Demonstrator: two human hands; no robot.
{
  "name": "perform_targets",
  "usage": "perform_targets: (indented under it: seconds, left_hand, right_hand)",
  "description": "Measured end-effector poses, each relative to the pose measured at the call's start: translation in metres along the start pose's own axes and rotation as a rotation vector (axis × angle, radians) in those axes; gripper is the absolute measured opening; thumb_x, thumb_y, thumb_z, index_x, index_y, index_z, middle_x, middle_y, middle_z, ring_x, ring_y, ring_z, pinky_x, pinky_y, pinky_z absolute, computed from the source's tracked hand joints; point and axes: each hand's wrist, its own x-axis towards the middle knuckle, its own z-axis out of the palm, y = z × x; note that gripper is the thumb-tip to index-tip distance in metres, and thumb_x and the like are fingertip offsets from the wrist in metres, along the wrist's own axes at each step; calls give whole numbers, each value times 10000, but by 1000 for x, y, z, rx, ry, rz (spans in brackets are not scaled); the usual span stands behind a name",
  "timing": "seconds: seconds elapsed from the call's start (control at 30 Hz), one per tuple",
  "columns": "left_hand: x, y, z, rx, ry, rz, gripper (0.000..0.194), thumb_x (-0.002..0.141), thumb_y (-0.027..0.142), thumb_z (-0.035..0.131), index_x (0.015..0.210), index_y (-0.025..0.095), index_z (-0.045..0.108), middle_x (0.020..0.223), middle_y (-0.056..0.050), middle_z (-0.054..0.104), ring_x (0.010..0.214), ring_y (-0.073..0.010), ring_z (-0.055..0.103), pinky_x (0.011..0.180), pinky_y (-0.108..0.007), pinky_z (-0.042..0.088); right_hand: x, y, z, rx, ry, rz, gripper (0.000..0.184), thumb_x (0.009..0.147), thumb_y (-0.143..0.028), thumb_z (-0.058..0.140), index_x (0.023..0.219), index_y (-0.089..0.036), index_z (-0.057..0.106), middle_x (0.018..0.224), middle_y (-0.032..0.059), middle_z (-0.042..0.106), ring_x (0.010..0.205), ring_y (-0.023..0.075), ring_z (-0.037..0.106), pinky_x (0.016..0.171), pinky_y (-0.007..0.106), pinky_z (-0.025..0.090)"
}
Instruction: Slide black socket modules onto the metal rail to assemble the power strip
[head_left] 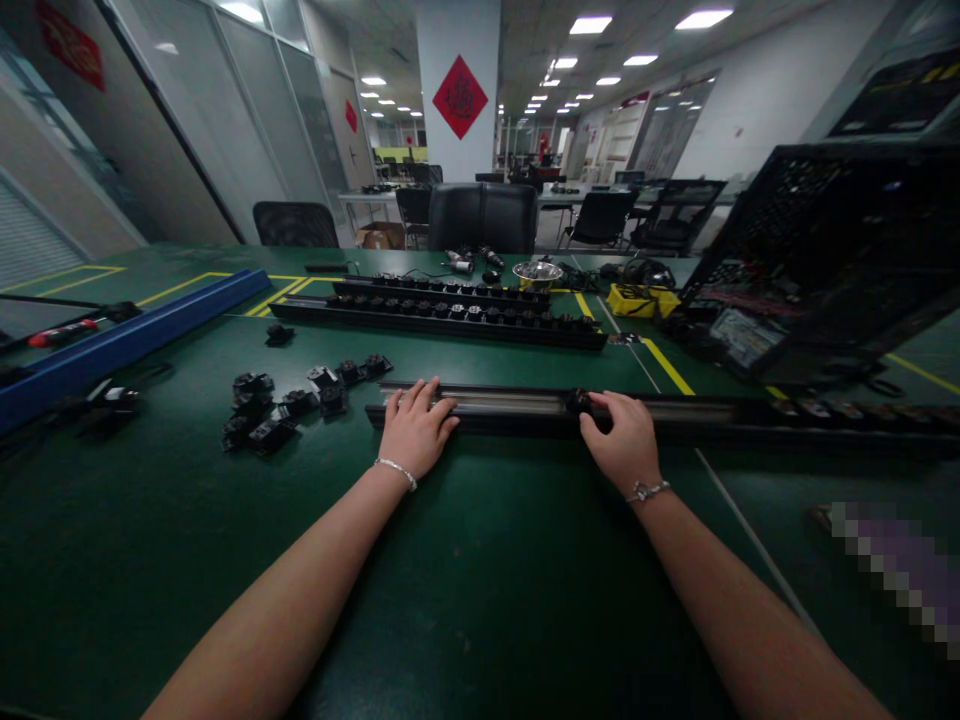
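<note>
A long black rail (510, 408) with a pale groove lies across the green table in front of me. My left hand (415, 428) rests flat on its left end, fingers stretched out over it. My right hand (622, 440) sits at the rail's middle, fingers curled around a small black socket module (577, 401) seated in the groove. More modules fill the rail's right part (825, 410). A heap of loose black modules (292, 400) lies to the left of my left hand.
Two filled black rails (450, 310) lie further back, with a metal bowl (537, 272) and a yellow tray (641, 298) behind. A black mesh crate (825, 250) stands at the right. A blue bar (127, 340) runs along the left. Chairs stand beyond.
</note>
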Motion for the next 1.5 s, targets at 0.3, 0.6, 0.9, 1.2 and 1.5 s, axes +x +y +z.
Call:
perform_targets:
  seconds: [0.3,0.6,0.9,1.2,1.5]
  left_hand:
    - [0,-2,1,12,1,8,335,900,418,389,1122,305,613,1418,-62,448,1316,-262,368,1062,-500,261]
    - [2,0,-3,15,-40,-11,372,898,432,379,1219,357,550,1429,-47,437,1319,-267,366,1059,-523,244]
    - [0,14,-5,24,-68,42,490,827,449,497,1305,348,454,1458,-47,390,1343,-348,287,1047,-669,135]
    - [14,69,-6,-56,-183,229,641,750,442,602,1347,423,370,1495,-48,307,1361,-409,207,1014,-732,97]
    - [25,97,5,-79,-194,201,759,697,463,654,1365,484,293,1518,-75,242,1338,-483,196,942,-784,131]
  right_hand:
    - [-1,-5,0,28,-65,-68,369,745,-254,498,1067,-128,626,1050,129,655,1068,254,549,995,484,366]
    - [-5,-21,-1,33,-124,-108,428,742,-244,479,1147,-173,596,1085,113,651,1111,260,535,1050,546,276]
    - [-7,-29,-2,69,-194,-133,473,730,-241,492,1194,-157,531,1162,120,617,1144,260,507,1067,541,250]
    - [-11,-31,0,59,-210,-175,520,719,-217,482,1235,-155,493,1192,121,605,1156,262,502,1079,530,233]
    - [-11,-27,4,25,-292,-224,570,728,-116,383,1291,-149,464,1311,109,534,1243,232,438,1109,503,199]
